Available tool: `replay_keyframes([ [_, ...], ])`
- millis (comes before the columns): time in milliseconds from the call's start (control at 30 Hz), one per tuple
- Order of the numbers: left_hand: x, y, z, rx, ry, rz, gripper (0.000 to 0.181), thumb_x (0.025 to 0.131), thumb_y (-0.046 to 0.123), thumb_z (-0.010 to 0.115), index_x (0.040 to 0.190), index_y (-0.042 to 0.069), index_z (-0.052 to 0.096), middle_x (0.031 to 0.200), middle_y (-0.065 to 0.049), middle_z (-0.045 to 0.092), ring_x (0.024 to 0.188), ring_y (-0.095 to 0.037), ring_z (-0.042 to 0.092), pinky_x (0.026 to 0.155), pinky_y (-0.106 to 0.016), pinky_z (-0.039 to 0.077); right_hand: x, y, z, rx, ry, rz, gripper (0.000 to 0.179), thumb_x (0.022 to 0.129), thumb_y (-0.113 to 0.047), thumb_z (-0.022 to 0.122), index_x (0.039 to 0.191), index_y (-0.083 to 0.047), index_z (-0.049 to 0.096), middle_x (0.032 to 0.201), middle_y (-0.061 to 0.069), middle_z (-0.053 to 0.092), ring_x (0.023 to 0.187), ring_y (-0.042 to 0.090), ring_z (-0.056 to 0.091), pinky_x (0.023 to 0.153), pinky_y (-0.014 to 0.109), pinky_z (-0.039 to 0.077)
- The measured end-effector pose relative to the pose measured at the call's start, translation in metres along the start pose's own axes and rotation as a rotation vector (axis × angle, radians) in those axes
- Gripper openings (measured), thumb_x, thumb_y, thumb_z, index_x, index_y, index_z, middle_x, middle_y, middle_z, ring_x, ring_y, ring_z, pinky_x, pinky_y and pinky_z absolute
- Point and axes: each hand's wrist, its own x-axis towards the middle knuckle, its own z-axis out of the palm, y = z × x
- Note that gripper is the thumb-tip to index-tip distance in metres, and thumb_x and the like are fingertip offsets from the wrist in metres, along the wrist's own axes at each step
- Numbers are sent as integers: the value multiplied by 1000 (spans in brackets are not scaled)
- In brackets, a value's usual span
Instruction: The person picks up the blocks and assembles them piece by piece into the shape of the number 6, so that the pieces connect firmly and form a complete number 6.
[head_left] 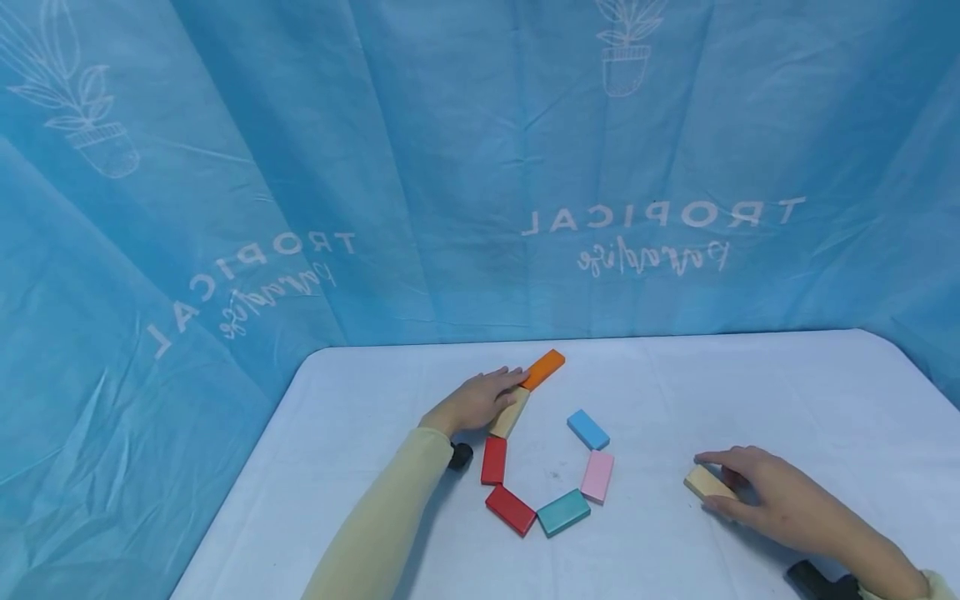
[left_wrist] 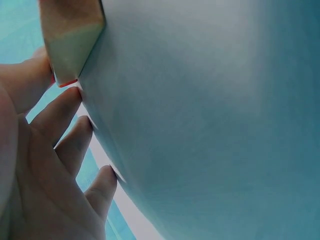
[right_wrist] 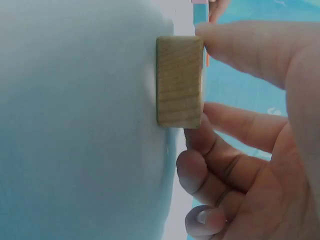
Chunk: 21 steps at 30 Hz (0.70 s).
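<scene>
In the head view, my left hand (head_left: pixel 480 402) reaches in from the left beside a natural wooden block (head_left: pixel 510 412), fingertips at the near end of an orange block (head_left: pixel 545 368). The left wrist view shows this hand's fingers (left_wrist: pixel 70 142) spread, with the end of a block (left_wrist: pixel 75 47) close to the thumb. Farther right, my right hand (head_left: pixel 780 500) pinches another natural wooden block (head_left: pixel 708 482) between thumb and fingers, low over the white table. Its grained end (right_wrist: pixel 180 82) faces the right wrist camera.
A curved row continues from the wooden block through two red blocks (head_left: pixel 493 461), a teal block (head_left: pixel 564 512), a pink block (head_left: pixel 597 477) and a blue block (head_left: pixel 588 429). They lie flat on the white tablecloth (head_left: pixel 660 392). A blue printed curtain (head_left: pixel 465 167) hangs behind and left.
</scene>
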Motion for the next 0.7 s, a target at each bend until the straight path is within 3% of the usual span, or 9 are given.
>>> replay_keyframes([
  [133, 0, 0, 0, 2, 0, 4, 51, 108, 31, 47, 158, 28, 36, 162, 2, 35, 150, -20, 27, 123, -43, 19, -3, -1, -1, -43, 14, -15, 72, 83, -58, 74, 136, -11, 61, 98, -11, 57, 84, 1, 50, 69, 27, 50],
  [233, 0, 0, 1, 4, 1, 7, 51, 108, 31, 47, 158, 28, 36, 162, 2, 35, 150, -20, 27, 123, -44, 19, -6, 2, -4, -70, 24, -57, 77, 79, -61, 77, 139, -16, 59, 116, -7, 59, 101, 11, 56, 79, 34, 54],
  [367, 0, 0, 0, 5, -1, 8, 52, 108, 31, 47, 158, 28, 36, 162, 2, 35, 151, -20, 27, 123, -44, 19, -7, 8, -6, -69, -3, -91, 79, 75, -57, 82, 141, -22, 57, 133, 0, 55, 117, 24, 53, 87, 39, 55],
  [567, 0, -1, 0, 10, 2, 15, 52, 108, 31, 48, 158, 27, 36, 162, 2, 35, 150, -21, 28, 123, -45, 19, -7, 15, -4, -42, 17, -189, 77, 74, -43, 87, 142, -23, 57, 138, -3, 56, 122, 5, 45, 87, 26, 53],
  [700, 0, -1, -1, 10, 3, 18, 52, 108, 31, 47, 158, 27, 36, 162, 2, 35, 150, -21, 28, 123, -44, 19, -6, 17, -4, -24, 17, -195, 73, 74, -39, 88, 140, -24, 58, 134, -7, 58, 118, 1, 47, 87, 23, 52],
])
